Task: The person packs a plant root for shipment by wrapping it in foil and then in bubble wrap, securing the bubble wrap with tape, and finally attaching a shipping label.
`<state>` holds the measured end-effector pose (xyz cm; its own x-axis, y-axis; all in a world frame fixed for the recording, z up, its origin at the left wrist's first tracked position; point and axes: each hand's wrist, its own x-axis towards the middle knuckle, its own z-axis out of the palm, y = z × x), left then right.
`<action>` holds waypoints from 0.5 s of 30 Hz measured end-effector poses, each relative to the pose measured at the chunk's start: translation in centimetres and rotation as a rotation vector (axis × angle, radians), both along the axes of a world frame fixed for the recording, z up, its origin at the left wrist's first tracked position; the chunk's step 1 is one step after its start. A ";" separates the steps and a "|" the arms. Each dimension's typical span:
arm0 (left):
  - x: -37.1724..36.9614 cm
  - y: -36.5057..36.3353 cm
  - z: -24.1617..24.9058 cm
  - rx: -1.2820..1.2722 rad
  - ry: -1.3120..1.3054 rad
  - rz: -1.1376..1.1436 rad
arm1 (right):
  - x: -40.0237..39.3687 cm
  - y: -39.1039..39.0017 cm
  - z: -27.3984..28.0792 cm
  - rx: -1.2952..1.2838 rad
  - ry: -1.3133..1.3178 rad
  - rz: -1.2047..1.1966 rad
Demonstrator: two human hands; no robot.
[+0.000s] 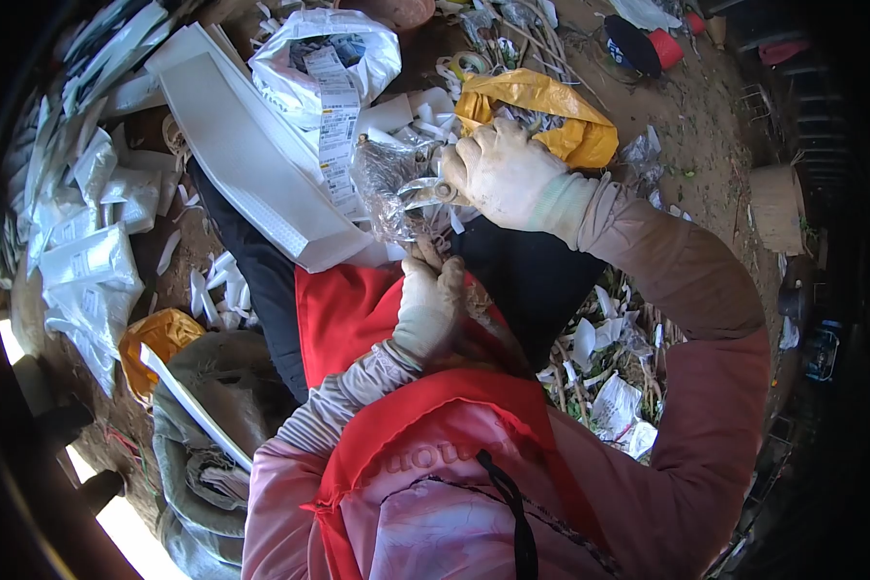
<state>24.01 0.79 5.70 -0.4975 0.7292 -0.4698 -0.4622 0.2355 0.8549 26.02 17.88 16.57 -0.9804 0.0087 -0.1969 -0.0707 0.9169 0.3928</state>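
Mid-frame, a gloved right hand (505,174) clamps pruning shears (438,193), blades pointing left at a plastic-wrapped bundle (389,184) that slants steeply down toward the gloved left hand (427,302), closed around its lower end.

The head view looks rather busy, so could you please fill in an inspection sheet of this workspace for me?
Surface: bare earth ground, littered.
Job's things: a bundle in clear plastic and a metal hand tool beside it; pale sheets lie over the left leg.
Clutter: white scraps on both sides of the person.
Hands: both gloved; the right hand grips the tool, the left hand is at the bundle's lower end, grip partly hidden.
Cables: nothing seen.
Surroundings: white bag and yellow bag ahead, plastic packages at left.
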 end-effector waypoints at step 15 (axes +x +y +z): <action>-1.0 0.2 -4.6 -0.022 -0.031 -0.027 | 0.0 5.2 -0.8 0.005 0.028 -0.069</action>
